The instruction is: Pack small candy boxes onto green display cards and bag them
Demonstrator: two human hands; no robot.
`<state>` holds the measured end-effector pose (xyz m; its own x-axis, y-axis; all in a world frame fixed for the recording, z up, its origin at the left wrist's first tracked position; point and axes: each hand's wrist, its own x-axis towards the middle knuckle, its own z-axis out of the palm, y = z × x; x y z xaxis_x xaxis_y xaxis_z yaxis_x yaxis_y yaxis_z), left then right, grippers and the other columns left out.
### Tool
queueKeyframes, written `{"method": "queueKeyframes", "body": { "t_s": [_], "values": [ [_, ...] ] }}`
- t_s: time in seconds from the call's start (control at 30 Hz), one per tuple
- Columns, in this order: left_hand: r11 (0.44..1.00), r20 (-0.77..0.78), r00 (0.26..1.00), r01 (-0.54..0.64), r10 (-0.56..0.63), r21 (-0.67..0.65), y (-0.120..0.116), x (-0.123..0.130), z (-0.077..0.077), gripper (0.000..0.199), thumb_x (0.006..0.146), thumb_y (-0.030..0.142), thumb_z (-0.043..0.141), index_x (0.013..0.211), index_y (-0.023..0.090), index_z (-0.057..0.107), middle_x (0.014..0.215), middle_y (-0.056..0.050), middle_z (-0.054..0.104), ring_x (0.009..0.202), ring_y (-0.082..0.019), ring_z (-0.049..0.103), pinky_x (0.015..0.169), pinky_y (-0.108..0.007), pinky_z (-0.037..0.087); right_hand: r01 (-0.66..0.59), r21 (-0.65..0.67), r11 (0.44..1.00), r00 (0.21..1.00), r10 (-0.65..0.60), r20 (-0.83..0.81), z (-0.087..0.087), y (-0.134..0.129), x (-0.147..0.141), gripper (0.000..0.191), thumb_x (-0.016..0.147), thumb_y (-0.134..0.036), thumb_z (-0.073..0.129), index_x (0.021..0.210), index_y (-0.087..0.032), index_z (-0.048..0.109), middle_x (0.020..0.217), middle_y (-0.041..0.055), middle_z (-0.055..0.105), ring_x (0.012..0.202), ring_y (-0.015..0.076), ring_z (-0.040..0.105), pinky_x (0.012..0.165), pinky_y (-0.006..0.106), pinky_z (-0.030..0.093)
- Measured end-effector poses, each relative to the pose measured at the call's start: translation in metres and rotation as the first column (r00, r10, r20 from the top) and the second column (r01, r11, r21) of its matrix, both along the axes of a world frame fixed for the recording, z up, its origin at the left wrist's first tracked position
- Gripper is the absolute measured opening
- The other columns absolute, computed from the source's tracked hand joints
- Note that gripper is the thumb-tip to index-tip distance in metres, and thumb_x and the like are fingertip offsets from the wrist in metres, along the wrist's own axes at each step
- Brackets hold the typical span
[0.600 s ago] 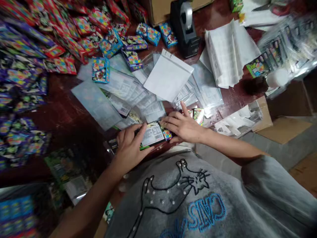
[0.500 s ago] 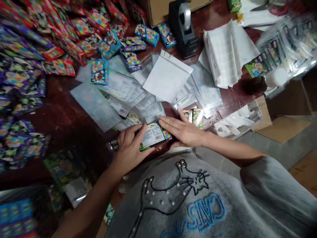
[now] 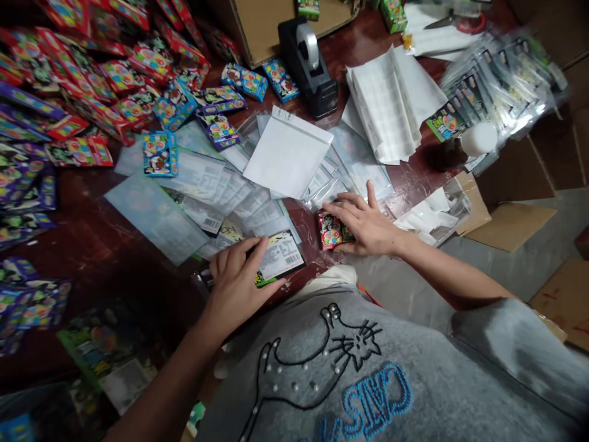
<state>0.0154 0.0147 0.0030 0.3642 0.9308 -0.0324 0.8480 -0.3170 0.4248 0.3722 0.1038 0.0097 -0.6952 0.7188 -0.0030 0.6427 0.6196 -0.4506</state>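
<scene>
My left hand (image 3: 235,279) is closed on a printed packet (image 3: 281,255) at the table's near edge, thumb on top. The packet is black and green, with a white label and barcode facing up. My right hand (image 3: 363,224) lies to the right of it, fingers curled around small printed boxes. One is a red box (image 3: 330,231); beside it a green box (image 3: 347,233) is mostly hidden under the fingers. Just beyond both hands, flat clear packets (image 3: 239,190) overlap in a fan, partly under a white sheet (image 3: 289,150).
Red boxes (image 3: 151,61) and purple boxes (image 3: 23,178) are heaped at the left. A black tape dispenser (image 3: 308,67) stands at the back. To the right are creased paper (image 3: 384,104), a white-capped bottle (image 3: 478,140), filled clear packs (image 3: 497,86) and red-handled scissors (image 3: 469,24).
My right hand has left the packet's right end and moved right onto the small boxes. My left hand stays on the packet. The camera view has shifted slightly.
</scene>
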Motion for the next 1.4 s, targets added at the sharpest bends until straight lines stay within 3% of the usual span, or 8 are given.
{"method": "queueKeyframes", "body": {
  "t_s": [0.23, 0.37, 0.47, 0.67, 0.77, 0.87, 1.07, 1.4],
  "values": [
    [0.998, 0.070, 0.995, 0.065, -0.065, 0.012, 0.001, 0.003, 0.008, 0.086, 0.090, 0.051, 0.080, 0.165, 0.030, 0.044, 0.151, -0.015, 0.060, 0.136, -0.038, 0.058, 0.114, -0.049, 0.040, -0.303, -0.006, 0.953, 0.918, 0.290, -0.271, 0.008, 0.010, -0.027, 0.074, 0.087, -0.056, 0.075, 0.152, -0.025, 0.057, 0.140, 0.0099, 0.072, 0.136, 0.0334, 0.060, 0.135, 0.071, -0.009],
    [0.997, 0.090, 0.994, 0.062, -0.065, 0.044, 0.003, 0.005, 0.011, 0.085, 0.092, 0.048, 0.078, 0.167, 0.031, 0.041, 0.149, -0.014, 0.061, 0.136, -0.036, 0.058, 0.114, -0.047, 0.041, -0.327, 0.000, 0.945, 0.909, 0.315, -0.274, 0.000, 0.017, -0.041, 0.076, 0.093, -0.063, 0.075, 0.154, -0.023, 0.057, 0.143, 0.0121, 0.071, 0.137, 0.0339, 0.062, 0.134, 0.071, -0.011],
    [0.997, 0.058, 0.998, 0.009, -0.013, 0.072, 0.004, 0.010, 0.008, 0.087, 0.091, 0.046, 0.079, 0.167, 0.031, 0.040, 0.150, -0.015, 0.060, 0.137, -0.038, 0.057, 0.115, -0.049, 0.041, -0.298, -0.015, 0.954, 0.923, 0.284, -0.260, -0.004, 0.012, -0.053, 0.083, 0.103, -0.061, 0.067, 0.168, -0.018, 0.039, 0.155, 0.0188, 0.064, 0.145, 0.0341, 0.059, 0.137, 0.068, -0.003],
    [0.999, -0.004, 1.000, 0.001, 0.000, 0.045, 0.003, 0.011, 0.002, 0.086, 0.091, 0.044, 0.079, 0.166, 0.027, 0.043, 0.151, -0.018, 0.060, 0.136, -0.041, 0.057, 0.113, -0.053, 0.042, -0.204, 0.000, 0.979, 0.966, 0.201, -0.161, 0.004, -0.003, -0.027, 0.121, 0.103, -0.072, 0.058, 0.176, -0.012, -0.018, 0.184, 0.0299, 0.012, 0.173, 0.0383, 0.015, 0.139, 0.066, 0.009],
    [0.999, -0.003, 1.000, -0.015, 0.015, 0.036, 0.004, 0.006, 0.000, 0.084, 0.092, 0.046, 0.079, 0.166, 0.027, 0.044, 0.151, -0.017, 0.060, 0.135, -0.041, 0.058, 0.114, -0.053, 0.041, -0.033, 0.023, 0.999, 0.999, 0.034, -0.039, 0.005, -0.002, 0.016, 0.129, 0.092, -0.084, 0.064, 0.179, -0.015, -0.001, 0.178, 0.0286, 0.032, 0.166, 0.0477, 0.029, 0.133, 0.078, -0.007],
    [1.000, 0.004, 1.000, 0.006, -0.006, 0.013, 0.007, 0.006, 0.000, 0.084, 0.091, 0.046, 0.079, 0.166, 0.026, 0.045, 0.150, -0.018, 0.061, 0.134, -0.041, 0.058, 0.113, -0.052, 0.042, 0.009, 0.004, 1.000, 1.000, -0.009, 0.001, 0.003, -0.001, 0.036, 0.112, 0.092, -0.078, 0.068, 0.175, -0.016, 0.025, 0.158, 0.0248, 0.060, 0.155, 0.0479, 0.045, 0.129, 0.083, -0.012],
    [0.998, 0.101, 0.993, 0.055, -0.059, 0.036, 0.010, 0.017, 0.009, 0.087, 0.090, 0.044, 0.080, 0.167, 0.032, 0.042, 0.147, -0.015, 0.061, 0.133, -0.038, 0.059, 0.113, -0.049, 0.043, -0.184, -0.133, 0.974, 0.954, 0.144, -0.264, 0.013, 0.001, -0.010, 0.091, 0.095, -0.057, 0.073, 0.170, -0.021, 0.034, 0.147, 0.0162, 0.068, 0.135, 0.0352, 0.065, 0.138, 0.068, -0.001],
    [0.995, 0.114, 0.992, -0.055, 0.045, 0.084, 0.006, 0.007, 0.006, 0.084, 0.091, 0.046, 0.081, 0.166, 0.033, 0.045, 0.148, -0.015, 0.061, 0.136, -0.040, 0.058, 0.117, -0.054, 0.043, -0.342, -0.049, 0.938, 0.922, 0.326, -0.209, 0.012, 0.024, -0.047, 0.077, 0.102, -0.039, 0.075, 0.165, -0.010, 0.040, 0.159, 0.0240, 0.061, 0.154, 0.0349, 0.054, 0.138, 0.070, 0.008]
  ]
}}
